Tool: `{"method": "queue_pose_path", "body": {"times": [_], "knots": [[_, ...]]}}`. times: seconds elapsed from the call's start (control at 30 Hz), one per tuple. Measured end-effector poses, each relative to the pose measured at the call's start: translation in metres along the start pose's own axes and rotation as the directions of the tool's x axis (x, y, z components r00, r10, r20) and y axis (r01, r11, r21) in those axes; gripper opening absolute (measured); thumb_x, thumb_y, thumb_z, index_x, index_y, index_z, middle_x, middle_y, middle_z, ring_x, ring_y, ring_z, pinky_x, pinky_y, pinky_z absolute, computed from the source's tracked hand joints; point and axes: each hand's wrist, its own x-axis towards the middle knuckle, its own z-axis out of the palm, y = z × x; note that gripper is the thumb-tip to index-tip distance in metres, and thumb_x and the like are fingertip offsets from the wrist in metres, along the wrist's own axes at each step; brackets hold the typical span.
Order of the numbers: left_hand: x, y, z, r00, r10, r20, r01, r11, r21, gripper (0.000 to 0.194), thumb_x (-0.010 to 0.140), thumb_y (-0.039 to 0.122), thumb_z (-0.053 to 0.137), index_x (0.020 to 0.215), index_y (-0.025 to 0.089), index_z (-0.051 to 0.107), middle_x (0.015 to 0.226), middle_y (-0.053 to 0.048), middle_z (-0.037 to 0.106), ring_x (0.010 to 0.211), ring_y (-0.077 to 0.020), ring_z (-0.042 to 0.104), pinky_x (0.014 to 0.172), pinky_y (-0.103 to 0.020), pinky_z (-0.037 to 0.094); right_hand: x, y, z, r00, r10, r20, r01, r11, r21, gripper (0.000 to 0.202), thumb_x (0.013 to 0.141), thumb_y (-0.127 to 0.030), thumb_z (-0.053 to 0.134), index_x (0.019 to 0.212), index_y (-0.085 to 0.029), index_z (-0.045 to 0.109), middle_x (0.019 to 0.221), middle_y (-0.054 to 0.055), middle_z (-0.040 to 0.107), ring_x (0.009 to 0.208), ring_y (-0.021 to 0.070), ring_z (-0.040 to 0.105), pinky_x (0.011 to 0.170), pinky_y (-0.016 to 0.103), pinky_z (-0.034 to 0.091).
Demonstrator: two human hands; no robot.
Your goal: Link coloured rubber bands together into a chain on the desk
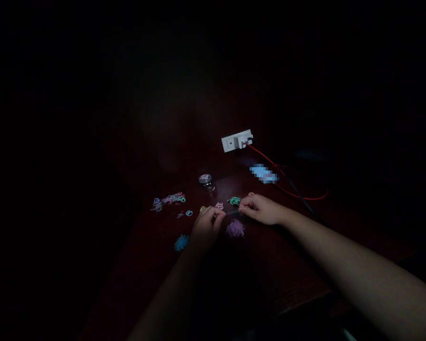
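Note:
Between my two hands runs a thin pale rubber band, drawn taut just above the table. My left hand pinches its left end between thumb and fingertips. The other end is pinched by my right hand, its fingers curled. A purple pile of small bands lies just below the strand, and a blue pile is left of my left wrist. Green bands and pink bands lie behind the hands. My left fingers partly cover a yellow band.
Mixed coloured bands are scattered at the left of the dark red table. A small lidded jar stands behind. Farther back, a white socket has a red cable trailing right. A pixelated bright object lies nearby. The surroundings are very dark.

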Motion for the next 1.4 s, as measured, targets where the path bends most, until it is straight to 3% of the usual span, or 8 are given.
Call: {"method": "queue_pose_path", "body": {"times": [0.27, 0.8, 1.03, 1.4], "knots": [[-0.002, 0.002, -0.004, 0.998, 0.042, 0.036, -0.041, 0.999, -0.017, 0.015, 0.089, 0.026, 0.051, 0.082, 0.020, 0.062, 0.082, -0.003, 0.064, 0.082, -0.0173, 0.058, 0.078, -0.031, 0.045, 0.000, -0.009, 0.016, 0.999, 0.016, 0.037, -0.021, 0.992, 0.124, 0.030, 0.090, -0.038, 0.046, 0.069, -0.017, 0.049, 0.061, -0.004, 0.043, 0.056, 0.0102, 0.038, 0.051, 0.022, 0.029], [-0.001, -0.006, -0.002, 0.994, 0.051, 0.096, -0.051, 0.999, -0.012, 0.015, 0.088, 0.025, 0.053, 0.093, 0.023, 0.067, 0.092, -0.003, 0.067, 0.090, -0.0180, 0.060, 0.083, -0.032, 0.046, 0.001, -0.007, 0.016, 0.999, 0.029, 0.045, -0.035, 0.993, 0.116, 0.029, 0.087, -0.037, 0.050, 0.067, -0.016, 0.050, 0.058, -0.004, 0.042, 0.053, 0.0088, 0.037, 0.050, 0.022, 0.027], [-0.002, -0.006, -0.003, 0.994, 0.053, 0.094, -0.054, 0.999, 0.001, 0.016, 0.088, 0.025, 0.052, 0.093, 0.023, 0.068, 0.093, -0.004, 0.067, 0.090, -0.0181, 0.060, 0.083, -0.032, 0.046, 0.006, -0.011, 0.014, 0.997, 0.000, -0.072, 0.006, 0.997, 0.076, 0.031, 0.086, -0.036, 0.052, 0.063, -0.016, 0.047, 0.057, -0.004, 0.041, 0.053, 0.0082, 0.035, 0.052, 0.022, 0.027], [-0.001, -0.007, -0.002, 0.988, 0.100, 0.121, -0.099, 0.995, -0.022, 0.013, 0.086, 0.023, 0.057, 0.092, 0.022, 0.068, 0.092, -0.002, 0.068, 0.090, -0.0168, 0.060, 0.084, -0.031, 0.045, 0.007, 0.003, 0.015, 0.998, 0.047, -0.033, -0.043, 0.991, 0.126, 0.032, 0.083, -0.041, 0.053, 0.063, -0.017, 0.048, 0.055, -0.004, 0.041, 0.051, 0.0084, 0.036, 0.050, 0.023, 0.027]]}}
